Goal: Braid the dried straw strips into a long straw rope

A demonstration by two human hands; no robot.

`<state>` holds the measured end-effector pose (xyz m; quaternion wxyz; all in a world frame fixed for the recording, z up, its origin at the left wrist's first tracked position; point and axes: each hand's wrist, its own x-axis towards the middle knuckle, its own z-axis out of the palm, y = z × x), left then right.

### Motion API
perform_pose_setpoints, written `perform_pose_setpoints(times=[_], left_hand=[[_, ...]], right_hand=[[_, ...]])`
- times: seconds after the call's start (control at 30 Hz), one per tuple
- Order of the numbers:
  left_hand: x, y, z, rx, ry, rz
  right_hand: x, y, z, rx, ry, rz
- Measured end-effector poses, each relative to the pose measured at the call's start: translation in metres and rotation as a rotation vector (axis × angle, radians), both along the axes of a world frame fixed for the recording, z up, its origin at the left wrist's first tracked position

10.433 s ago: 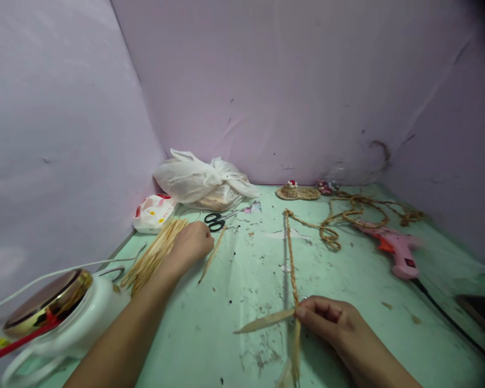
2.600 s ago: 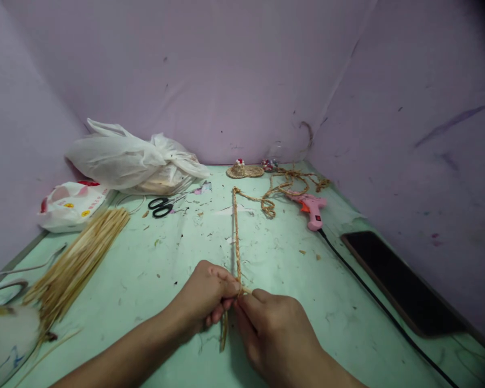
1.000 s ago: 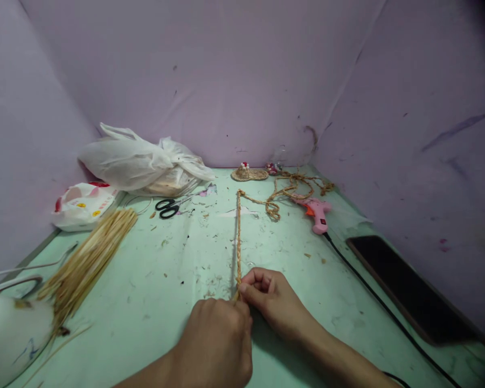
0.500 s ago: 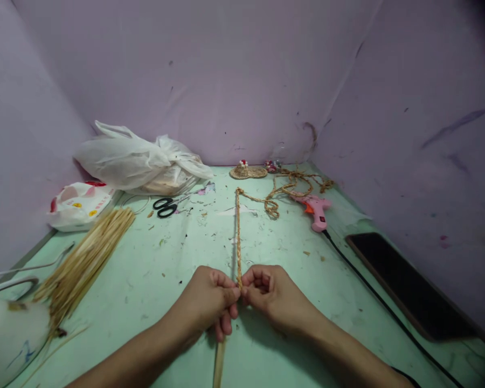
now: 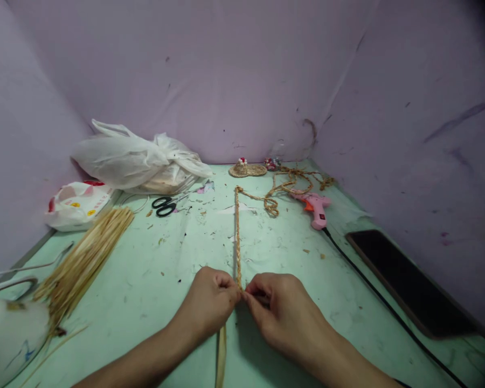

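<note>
Since half a second ago, the left hand has drawn its lower fingers in, and the right hand has turned its knuckles upward. The left hand's grip is clamped on the lower end of the braid; the right hand's grip is pinched there too, though the strands between the fingertips are too small to tell apart. The braid runs straight away from the hands over the middle of the counter, and a flat strip hangs below the left hand.

The counter is pale green, scuffed and flecked with scraps, shut in by lilac walls bearing dark marks. On the left lie a straw bundle, a white packet, a knotted plastic bag and black-handled scissors. A small woven piece with beads sits by the back wall; on the right are loops of plaited cord, a pink glue gun and a phone.

Ten seconds ago the left hand was at the straw bundle; now it is beside the right hand, and the whole phone shows.
</note>
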<state>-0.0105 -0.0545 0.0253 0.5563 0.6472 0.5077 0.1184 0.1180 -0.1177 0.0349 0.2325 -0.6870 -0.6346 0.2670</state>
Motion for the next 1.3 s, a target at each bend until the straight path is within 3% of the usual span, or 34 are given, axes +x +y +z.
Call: perform_pose_setpoints(times=[0.1, 0.27, 0.37, 0.43, 0.53, 0.67, 0.73, 0.8, 0.87, 1.07, 1.3], left_hand=[[0.0, -0.001, -0.001, -0.055, -0.044, 0.029], [-0.001, -0.003, 0.001, -0.32, -0.136, 0.123], [-0.003, -0.002, 0.001, -0.291, -0.197, 0.086], [-0.004, -0.001, 0.001, -0.268, -0.237, 0.084], [-0.004, -0.001, 0.003, -0.307, -0.292, 0.115], [-0.003, -0.002, 0.005, -0.312, -0.31, 0.096], [-0.003, -0.002, 0.004, -0.285, -0.308, 0.067], [-0.004, -0.003, 0.002, -0.26, -0.304, 0.054], [-0.005, -0.003, -0.001, -0.239, -0.298, 0.053], [-0.005, -0.003, 0.001, -0.275, -0.311, 0.064], [-0.004, -0.003, 0.005, -0.302, -0.309, 0.092]], right_hand=[[-0.007, -0.007, -0.001, 0.139, -0.097, 0.075], [-0.016, -0.013, -0.017, 0.452, -0.326, 0.195], [-0.018, -0.015, -0.02, 0.566, -0.409, 0.213], [-0.017, -0.015, -0.015, 0.551, -0.359, 0.242], [-0.009, -0.01, -0.002, 0.369, -0.098, 0.189], [0.013, 0.012, 0.007, 0.106, 0.326, -0.25], [0.02, 0.021, 0.005, -0.113, 0.633, -0.314], [0.02, 0.025, 0.0, -0.325, 0.788, -0.216], [0.017, 0.023, -0.004, -0.448, 0.783, -0.06], [0.017, 0.015, -0.004, -0.532, 0.732, 0.138], [0.059, 0.01, 0.021, -0.745, 0.618, 0.481]])
